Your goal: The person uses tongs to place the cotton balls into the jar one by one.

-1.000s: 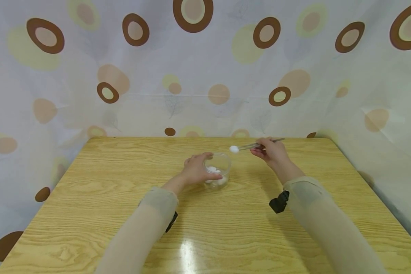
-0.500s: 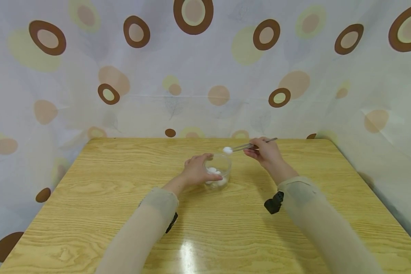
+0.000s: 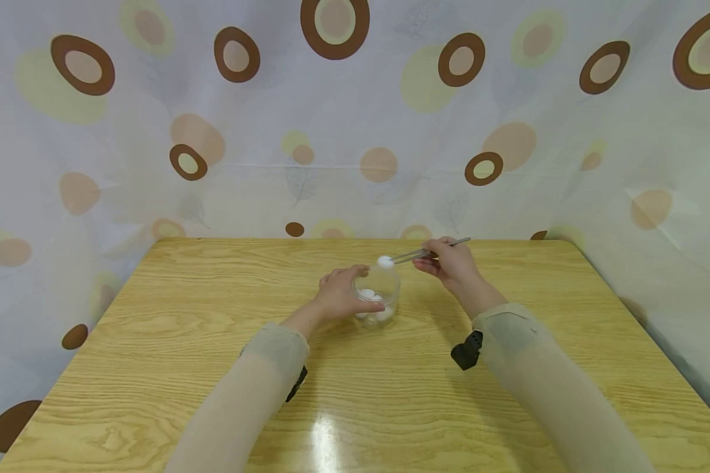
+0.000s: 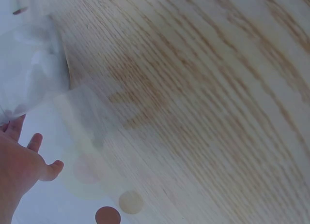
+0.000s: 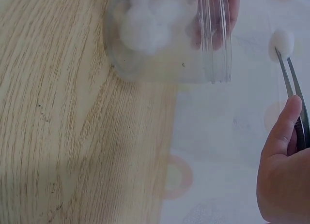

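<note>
A clear plastic jar [image 3: 392, 289] stands on the table with several white cotton balls [image 5: 145, 28] inside it. My left hand [image 3: 340, 294] grips the jar from its left side, thumb across the front and fingers round the back. My right hand [image 3: 454, 264] pinches a pair of metal tweezers [image 5: 286, 76], whose tips point left. Between those tips sits one cotton ball [image 3: 385, 261], raised over the far rim of the jar in the head view. In the left wrist view the jar [image 4: 36, 69] shows at the left edge with part of the left hand [image 4: 22, 161].
The wooden table [image 3: 213, 368] extends around the jar on every side. Behind it hangs a pale curtain [image 3: 331, 105] patterned with brown and yellow ovals, which also lines both sides. Dark wrist cameras [image 3: 467, 351] are strapped under the sleeves.
My right hand has moved left, carrying the tweezers and the cotton ball from right of the jar to over its far rim. My left hand and the jar have stayed in place.
</note>
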Demonstrator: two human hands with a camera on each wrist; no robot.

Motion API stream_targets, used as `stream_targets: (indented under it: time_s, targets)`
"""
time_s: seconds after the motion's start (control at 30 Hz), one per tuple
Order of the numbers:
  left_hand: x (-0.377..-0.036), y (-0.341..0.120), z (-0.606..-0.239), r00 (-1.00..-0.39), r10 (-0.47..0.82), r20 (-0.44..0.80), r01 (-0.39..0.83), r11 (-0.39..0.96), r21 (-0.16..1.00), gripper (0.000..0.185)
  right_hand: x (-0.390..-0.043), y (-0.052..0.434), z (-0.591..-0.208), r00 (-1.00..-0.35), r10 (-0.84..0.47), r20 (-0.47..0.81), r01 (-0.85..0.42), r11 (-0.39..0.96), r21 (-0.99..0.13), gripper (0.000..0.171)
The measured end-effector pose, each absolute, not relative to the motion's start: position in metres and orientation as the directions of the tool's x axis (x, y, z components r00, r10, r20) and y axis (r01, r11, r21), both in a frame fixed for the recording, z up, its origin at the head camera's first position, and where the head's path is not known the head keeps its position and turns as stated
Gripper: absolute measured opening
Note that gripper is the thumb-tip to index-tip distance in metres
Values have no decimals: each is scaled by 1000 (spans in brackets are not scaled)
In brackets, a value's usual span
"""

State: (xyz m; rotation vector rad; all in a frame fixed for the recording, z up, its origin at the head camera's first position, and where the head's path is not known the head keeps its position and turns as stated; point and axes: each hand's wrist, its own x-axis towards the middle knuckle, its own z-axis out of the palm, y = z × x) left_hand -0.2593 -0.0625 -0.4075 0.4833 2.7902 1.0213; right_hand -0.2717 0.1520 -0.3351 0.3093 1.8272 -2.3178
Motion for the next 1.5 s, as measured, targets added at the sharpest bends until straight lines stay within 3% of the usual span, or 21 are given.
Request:
stream_targets:
  time_s: [0.7, 1.5]
  targets:
    - [-258, -62, -406, -942, 333, -26, 237, 720, 652, 84, -276, 149, -347, -975, -9, -221, 220, -159, -963, 11]
    - [-259, -62, -406, -941, 338, -29, 240, 724, 647, 86, -274, 162, -337, -972, -6, -236, 232, -208, -950, 8]
